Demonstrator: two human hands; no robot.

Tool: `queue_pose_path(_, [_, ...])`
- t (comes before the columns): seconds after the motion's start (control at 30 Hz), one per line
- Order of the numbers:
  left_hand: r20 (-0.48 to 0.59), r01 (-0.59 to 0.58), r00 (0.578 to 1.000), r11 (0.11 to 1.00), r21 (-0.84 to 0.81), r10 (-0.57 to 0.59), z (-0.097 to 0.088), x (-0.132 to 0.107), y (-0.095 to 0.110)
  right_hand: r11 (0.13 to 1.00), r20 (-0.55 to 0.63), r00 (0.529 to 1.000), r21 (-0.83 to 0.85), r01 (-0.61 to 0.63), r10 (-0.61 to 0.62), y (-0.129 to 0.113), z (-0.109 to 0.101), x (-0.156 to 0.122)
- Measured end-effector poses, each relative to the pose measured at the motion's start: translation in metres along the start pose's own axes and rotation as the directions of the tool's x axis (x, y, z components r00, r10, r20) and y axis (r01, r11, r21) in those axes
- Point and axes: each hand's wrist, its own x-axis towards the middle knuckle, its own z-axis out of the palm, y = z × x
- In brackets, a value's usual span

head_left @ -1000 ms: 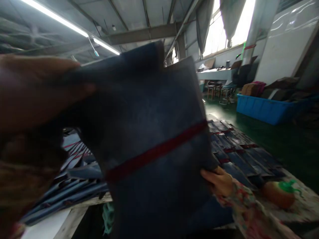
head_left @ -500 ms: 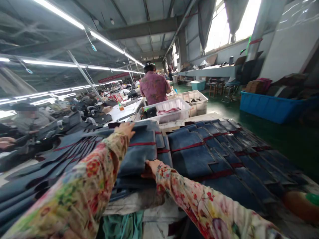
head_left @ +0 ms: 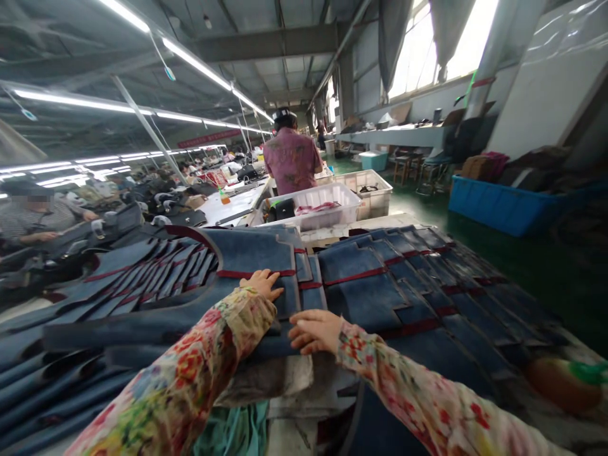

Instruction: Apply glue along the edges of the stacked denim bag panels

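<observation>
A dark blue leather-like panel (head_left: 254, 250) with a dark red strip across it lies in front of me on the table. My left hand (head_left: 262, 283) rests on it near the red strip, fingers spread. Close to the panel's right lower corner is my right hand (head_left: 314, 330), its fingers stretched out and holding nothing; whether it touches the panel I cannot tell. Overlapping rows of similar blue panels (head_left: 361, 266) fan out to the right. More blue panels (head_left: 156, 269) lie overlapped on the left.
Beyond the panels stand a white plastic bin (head_left: 327, 212) and a second pale bin (head_left: 373, 190). A person (head_left: 291, 158) faces away behind them; another person (head_left: 35, 212) is at far left. A blue tub (head_left: 503, 206) stands right. Green cloth (head_left: 232, 430) hangs below the table edge.
My left hand has moved down and right from the panel's far edge. My right hand has let go of the panel's corner and opened. The panel now lies flatter.
</observation>
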Motion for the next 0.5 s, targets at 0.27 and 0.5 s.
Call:
queue_pose_path(0.27, [0.011, -0.076, 0.997, 0.996, 0.054, 0.076, -0.006, 0.005, -0.01, 0.746, -0.3, 0.896, -0.664, 0.051, -0.329, 0.055, -0.096, -0.165])
queue_pose_path(0.5, [0.041, -0.115, 0.993, 0.989, 0.094, 0.111, -0.017, -0.01, -0.01, 0.18, -0.121, 0.919, -0.982, -0.056, -0.376, 0.12, -0.153, -0.254])
